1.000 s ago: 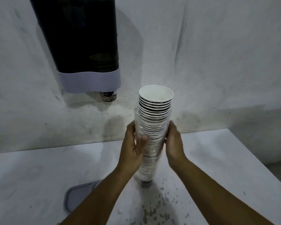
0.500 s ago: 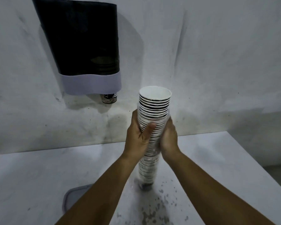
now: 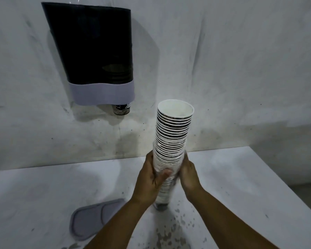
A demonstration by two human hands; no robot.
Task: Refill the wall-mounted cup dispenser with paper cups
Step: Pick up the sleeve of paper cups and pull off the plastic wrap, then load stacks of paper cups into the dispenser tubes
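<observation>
Both hands are gripping a tall stack of paper cups point(image 3: 171, 141) from opposite sides, low on its length. The left hand point(image 3: 149, 178) is wrapping around the stack's left side with the thumb lying across the front, while the right hand point(image 3: 188, 175) is pressing against its right side. The stack is standing upright, open mouths upward, its base at or just above the speckled white counter point(image 3: 241, 186). On the wall up to the left, the dark cup dispenser point(image 3: 95, 49) is hanging with one cup point(image 3: 121, 109) poking from its grey bottom collar. A grey lid point(image 3: 92, 220) is lying flat on the counter, left of the forearms.
</observation>
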